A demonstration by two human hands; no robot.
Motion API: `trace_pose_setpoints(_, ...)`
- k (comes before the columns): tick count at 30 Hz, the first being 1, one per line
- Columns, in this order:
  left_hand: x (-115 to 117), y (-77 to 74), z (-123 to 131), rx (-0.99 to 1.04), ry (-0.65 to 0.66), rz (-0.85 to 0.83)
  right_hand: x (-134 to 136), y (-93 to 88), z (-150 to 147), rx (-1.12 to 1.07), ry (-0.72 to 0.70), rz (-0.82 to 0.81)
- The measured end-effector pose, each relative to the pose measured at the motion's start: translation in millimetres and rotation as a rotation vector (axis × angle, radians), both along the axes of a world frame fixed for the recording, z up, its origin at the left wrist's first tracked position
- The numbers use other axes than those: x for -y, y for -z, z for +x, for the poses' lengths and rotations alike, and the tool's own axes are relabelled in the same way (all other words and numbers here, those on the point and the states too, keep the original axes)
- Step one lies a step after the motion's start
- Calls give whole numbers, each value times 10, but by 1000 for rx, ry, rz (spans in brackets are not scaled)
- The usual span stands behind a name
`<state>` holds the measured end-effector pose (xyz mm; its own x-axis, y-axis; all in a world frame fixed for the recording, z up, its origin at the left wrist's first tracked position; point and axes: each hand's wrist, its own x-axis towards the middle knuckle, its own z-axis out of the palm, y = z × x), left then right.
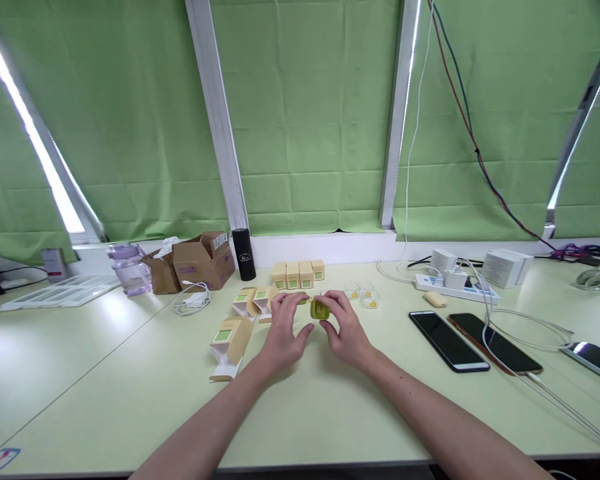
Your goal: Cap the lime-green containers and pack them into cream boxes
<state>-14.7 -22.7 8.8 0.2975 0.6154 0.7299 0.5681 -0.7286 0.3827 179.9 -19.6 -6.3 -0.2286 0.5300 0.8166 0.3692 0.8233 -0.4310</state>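
Right hand pinches small olive-green case; left hand close beside, grip indeterminate. Advisable: light fingertip pressure, case low over tabletop.

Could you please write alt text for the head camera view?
A right hand holds a small green case over a table, the left hand beside it. Beyond and left sit small boxes; phones and a power strip lie on the right.

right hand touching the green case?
Touching. The head view shows the right hand with its fingertips over the top edge of the green case.
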Motion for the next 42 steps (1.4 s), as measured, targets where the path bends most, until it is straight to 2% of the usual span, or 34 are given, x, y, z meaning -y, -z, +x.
trace_pose_setpoints(5, -22, 17, -11, -74, 19, 82, -15, 0, -4, 68, -15, 59)
trace_pose_setpoints(11, -18, -13, -11, -72, 18, 83, -21, -14, 8, 40, -18, 110)
trace_pose_setpoints(21, -36, -6, -22, -76, 20, 100, -43, -41, 43, 138, -5, 214)
trace_pose_setpoints(42, -44, 10, -27, -68, 15, 113, -25, -81, 8, 241, 47, 228)
